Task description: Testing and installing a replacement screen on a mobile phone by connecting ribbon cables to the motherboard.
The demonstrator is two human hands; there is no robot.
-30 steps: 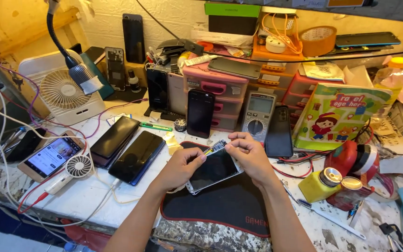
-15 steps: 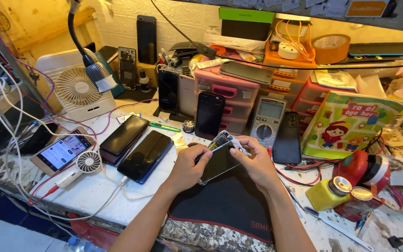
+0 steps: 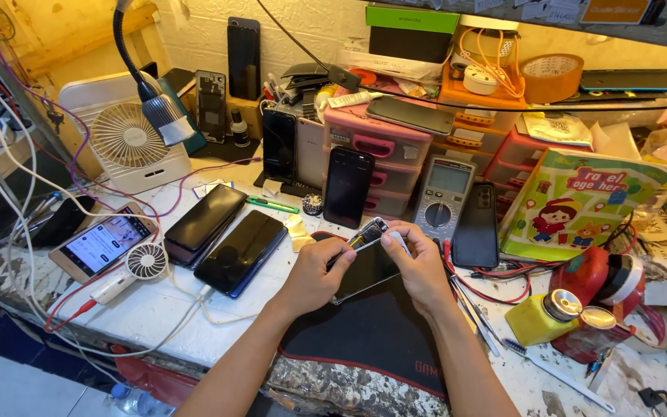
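Left hand closed on the lower left edge of an opened smartphone, held tilted just above the black work mat at the front of the surface. Right hand pinched narrow at the top end of the same phone, fingertips on the exposed inner parts. Likely risks, as a judgement: slip of the phone from the two-point grip onto the mat; strain or tearing of thin internal parts under fingertip pressure; snagging on the red leads lying just beside the right wrist; knocking over the yellow bottle near the right forearm. Count of visible items: two dark phones lying side by side left of the hands; one lit phone further left; one small handheld fan touching its corner; one white desk fan at the back left; one gooseneck lamp above it; one multimeter propped behind the hands, between two upright dark phones; one roll of brown tape on the shelf. Further phones at the back, exact count not clear.
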